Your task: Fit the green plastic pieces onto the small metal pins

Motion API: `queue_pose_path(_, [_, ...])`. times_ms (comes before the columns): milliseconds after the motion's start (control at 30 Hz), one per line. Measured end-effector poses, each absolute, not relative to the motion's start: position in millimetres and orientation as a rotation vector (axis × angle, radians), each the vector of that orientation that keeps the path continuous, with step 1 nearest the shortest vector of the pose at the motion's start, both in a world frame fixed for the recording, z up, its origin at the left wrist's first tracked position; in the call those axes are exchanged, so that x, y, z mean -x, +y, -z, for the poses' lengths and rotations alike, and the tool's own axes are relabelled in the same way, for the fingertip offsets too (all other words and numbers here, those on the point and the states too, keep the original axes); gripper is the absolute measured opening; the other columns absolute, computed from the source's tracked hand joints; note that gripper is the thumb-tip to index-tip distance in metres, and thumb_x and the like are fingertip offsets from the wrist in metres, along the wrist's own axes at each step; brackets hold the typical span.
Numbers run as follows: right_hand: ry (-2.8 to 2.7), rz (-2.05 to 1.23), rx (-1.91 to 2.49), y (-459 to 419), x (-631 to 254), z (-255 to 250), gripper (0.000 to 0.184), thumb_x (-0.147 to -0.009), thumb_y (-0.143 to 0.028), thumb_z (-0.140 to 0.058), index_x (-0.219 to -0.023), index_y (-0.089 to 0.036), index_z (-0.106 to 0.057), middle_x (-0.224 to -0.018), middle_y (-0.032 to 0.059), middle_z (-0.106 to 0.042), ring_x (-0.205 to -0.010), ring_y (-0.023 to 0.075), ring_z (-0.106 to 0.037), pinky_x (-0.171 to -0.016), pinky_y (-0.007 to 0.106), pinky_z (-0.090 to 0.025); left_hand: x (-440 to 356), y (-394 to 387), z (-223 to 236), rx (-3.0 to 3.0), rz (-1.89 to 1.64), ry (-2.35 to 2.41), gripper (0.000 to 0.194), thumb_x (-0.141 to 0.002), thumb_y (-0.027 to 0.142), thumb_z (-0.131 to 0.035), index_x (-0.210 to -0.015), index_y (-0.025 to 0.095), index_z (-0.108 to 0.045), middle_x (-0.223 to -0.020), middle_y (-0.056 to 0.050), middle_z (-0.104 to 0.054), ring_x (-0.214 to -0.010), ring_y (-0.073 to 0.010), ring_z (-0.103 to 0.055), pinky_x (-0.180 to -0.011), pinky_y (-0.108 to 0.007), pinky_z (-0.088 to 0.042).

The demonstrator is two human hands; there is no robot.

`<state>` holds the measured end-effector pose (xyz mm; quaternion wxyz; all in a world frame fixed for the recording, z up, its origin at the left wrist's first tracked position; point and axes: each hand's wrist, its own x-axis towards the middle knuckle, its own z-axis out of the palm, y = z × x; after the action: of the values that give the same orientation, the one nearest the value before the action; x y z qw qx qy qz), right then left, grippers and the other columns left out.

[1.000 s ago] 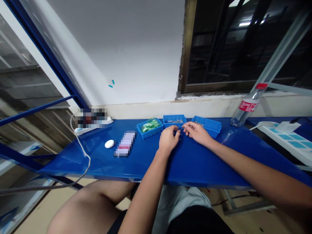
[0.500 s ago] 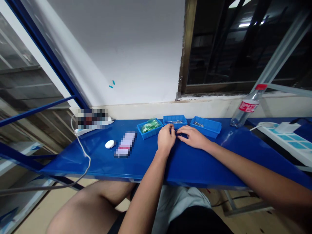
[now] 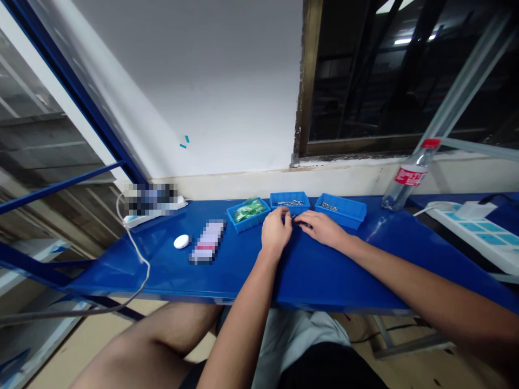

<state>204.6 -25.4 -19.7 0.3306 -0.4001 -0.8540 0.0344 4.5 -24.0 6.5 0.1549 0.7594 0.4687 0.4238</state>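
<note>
A person's two bare hands meet over a blue tabletop (image 3: 324,281). A small dark piece (image 3: 300,223) sits in the narrow gap between them, partly covered by fingers; its exact shape is too small to make out. The right hand (image 3: 320,227) has its thumb and fingers pinched together on this piece. The left hand (image 3: 275,231) curls its fingers toward the piece from the other side, but its grip is hidden, so whether it is closed on it cannot be told.

Just beyond the left hand is a blue bin (image 3: 289,208) of thin, shiny metal pieces (image 3: 292,203). To the left of that hand, a second bin (image 3: 252,222) holds green plastic packaging (image 3: 249,209). Just beyond the right hand, a third bin (image 3: 347,212) has small metal parts (image 3: 326,206) at its near-left end.

Farther left of the left hand lie a blurred-out flat rectangular object (image 3: 207,241) and, beside it, a white oval item (image 3: 181,241). Well to the right of the right hand, toward the wall, stands a clear bottle (image 3: 409,175) with a red cap and red label; past it is a white power strip (image 3: 480,229).
</note>
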Motion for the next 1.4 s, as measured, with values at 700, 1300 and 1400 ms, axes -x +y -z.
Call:
queue_pose_path(700, [-1.423,-0.764,1.037,-35,-194,11,0.040,-0.079,-0.046,-0.085,-0.106,-0.019,-0.073,-0.095,0.0092,-0.079,-0.083,0.0232,-0.076,-0.074,0.037,-0.065,-5,-22,-2,-2.302,-1.081,1.048,0.031,-0.095,0.019,-0.066,-0.125,0.022,-0.071,-0.116,-0.007,-0.080,-0.112,-0.0251,-0.072,-0.103,-0.039,-0.055])
queue_pose_path(1300, [-1.867,-0.263,1.189,-46,-198,0,0.028,-0.095,-0.025,-0.060,-0.120,-0.029,-0.072,-0.106,0.0039,-0.080,-0.096,0.0263,-0.077,-0.087,0.040,-0.061,-5,-26,-10,-1.952,-1.157,1.071,0.040,-0.099,0.041,-0.065,-0.132,0.019,-0.067,-0.084,-0.002,-0.080,-0.079,-0.0190,-0.077,-0.079,-0.029,-0.060])
queue_pose_path(1400, [-1.787,-0.310,1.210,-45,-199,1,0.020,-0.096,-0.029,-0.062,-0.112,-0.028,-0.072,-0.109,0.0041,-0.080,-0.099,0.0271,-0.078,-0.090,0.042,-0.061,-5,-26,-10,-1.953,-1.094,1.039,0.048,-0.098,0.042,-0.066,-0.141,0.020,-0.062,-0.096,-0.005,-0.083,-0.093,-0.0222,-0.079,-0.086,-0.032,-0.061])
